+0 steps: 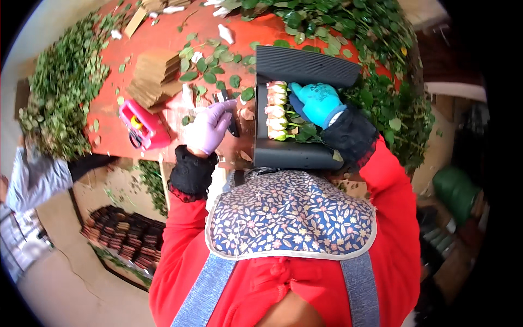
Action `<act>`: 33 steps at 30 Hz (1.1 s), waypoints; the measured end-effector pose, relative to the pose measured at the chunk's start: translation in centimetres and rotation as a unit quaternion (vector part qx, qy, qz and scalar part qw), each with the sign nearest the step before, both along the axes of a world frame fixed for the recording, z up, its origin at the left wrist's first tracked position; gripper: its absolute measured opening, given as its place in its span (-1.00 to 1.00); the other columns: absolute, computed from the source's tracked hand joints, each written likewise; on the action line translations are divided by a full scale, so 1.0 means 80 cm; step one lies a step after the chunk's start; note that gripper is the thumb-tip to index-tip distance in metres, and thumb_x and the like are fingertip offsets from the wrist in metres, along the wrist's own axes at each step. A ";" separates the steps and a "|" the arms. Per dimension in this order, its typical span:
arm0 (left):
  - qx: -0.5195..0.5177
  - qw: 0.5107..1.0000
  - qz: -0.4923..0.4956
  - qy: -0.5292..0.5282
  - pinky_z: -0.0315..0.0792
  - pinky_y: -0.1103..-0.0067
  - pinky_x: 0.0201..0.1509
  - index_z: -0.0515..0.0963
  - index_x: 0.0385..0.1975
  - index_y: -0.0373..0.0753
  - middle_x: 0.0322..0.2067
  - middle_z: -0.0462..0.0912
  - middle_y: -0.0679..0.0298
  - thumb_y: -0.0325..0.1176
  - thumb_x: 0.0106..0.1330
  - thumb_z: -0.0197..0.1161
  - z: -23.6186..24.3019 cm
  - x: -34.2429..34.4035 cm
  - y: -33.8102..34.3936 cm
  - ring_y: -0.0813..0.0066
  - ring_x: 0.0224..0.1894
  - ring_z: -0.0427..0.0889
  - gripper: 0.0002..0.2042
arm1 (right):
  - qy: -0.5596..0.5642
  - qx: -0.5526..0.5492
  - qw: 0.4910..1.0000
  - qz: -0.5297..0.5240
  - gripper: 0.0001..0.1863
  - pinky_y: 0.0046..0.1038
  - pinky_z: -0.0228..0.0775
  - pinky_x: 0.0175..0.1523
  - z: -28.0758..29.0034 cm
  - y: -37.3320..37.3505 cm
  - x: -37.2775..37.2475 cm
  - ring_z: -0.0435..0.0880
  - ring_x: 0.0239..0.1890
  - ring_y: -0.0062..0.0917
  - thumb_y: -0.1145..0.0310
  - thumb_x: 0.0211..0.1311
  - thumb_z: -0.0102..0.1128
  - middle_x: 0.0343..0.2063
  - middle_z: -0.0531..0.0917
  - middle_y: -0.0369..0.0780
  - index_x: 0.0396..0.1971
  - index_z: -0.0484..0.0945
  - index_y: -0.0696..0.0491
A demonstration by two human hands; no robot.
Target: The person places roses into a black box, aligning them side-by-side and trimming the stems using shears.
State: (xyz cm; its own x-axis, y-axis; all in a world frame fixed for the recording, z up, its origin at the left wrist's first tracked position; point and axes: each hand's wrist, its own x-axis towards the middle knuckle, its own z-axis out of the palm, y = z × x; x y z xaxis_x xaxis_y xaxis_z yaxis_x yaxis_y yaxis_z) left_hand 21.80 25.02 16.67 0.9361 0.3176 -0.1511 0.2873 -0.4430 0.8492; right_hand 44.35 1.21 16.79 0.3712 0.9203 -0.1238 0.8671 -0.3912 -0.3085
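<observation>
My left hand (210, 128), in a lilac glove, has its fingers stretched out over a slim black tool (233, 128) on the red table. The tool's kind is partly hidden by the fingers. To its right, a row of several pale pink roses with greenish bases (277, 111) lies inside a dark grey corrugated wrapper (305, 62). The wrapper's far flap stands up and its near side curls over. My right hand (318, 103), in a bright blue glove, is closed over the rose stems just right of the heads. Some leaves show beneath it.
Left of my hands stand a pink plastic container (146, 124) and a stack of brown cardboard pieces (155, 76). Leafy stems heap up at the left (68, 82) and right (389, 109) of the red table (180, 27). Another person's sleeve (41, 177) is at far left.
</observation>
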 end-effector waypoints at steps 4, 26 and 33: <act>-0.009 0.998 0.026 -0.053 0.60 0.38 0.08 0.62 0.10 -0.29 -0.07 0.75 0.04 -0.53 0.37 0.21 -0.011 -0.001 -0.021 0.11 -0.02 0.74 -0.69 | -0.080 0.028 0.996 0.012 -0.69 -0.09 0.47 -0.33 0.046 -0.006 -0.006 0.68 -0.45 -0.20 0.21 0.37 0.20 -0.52 0.68 -0.14 -0.05 0.63 0.10; -0.075 0.997 -0.020 -0.020 0.62 0.36 0.05 0.51 0.11 -0.37 -0.19 0.75 0.03 -0.61 0.32 0.15 -0.046 0.034 -0.077 0.08 -0.09 0.75 -0.65 | 0.090 -0.132 0.986 0.040 -0.70 -0.01 0.52 -0.18 0.055 -0.030 -0.041 0.70 -0.30 -0.02 0.08 0.39 0.17 -0.38 0.72 -0.06 -0.30 0.64 0.02; -0.203 0.979 -0.003 0.022 0.63 0.42 -0.09 0.54 0.09 -0.32 -0.22 0.76 0.09 -0.57 0.33 0.12 -0.048 0.038 -0.074 0.19 -0.22 0.77 -0.67 | 0.109 -0.134 0.985 0.019 -0.73 -0.03 0.53 -0.21 0.049 -0.032 -0.044 0.70 -0.31 -0.01 0.12 0.38 0.19 -0.39 0.72 -0.04 -0.31 0.63 0.03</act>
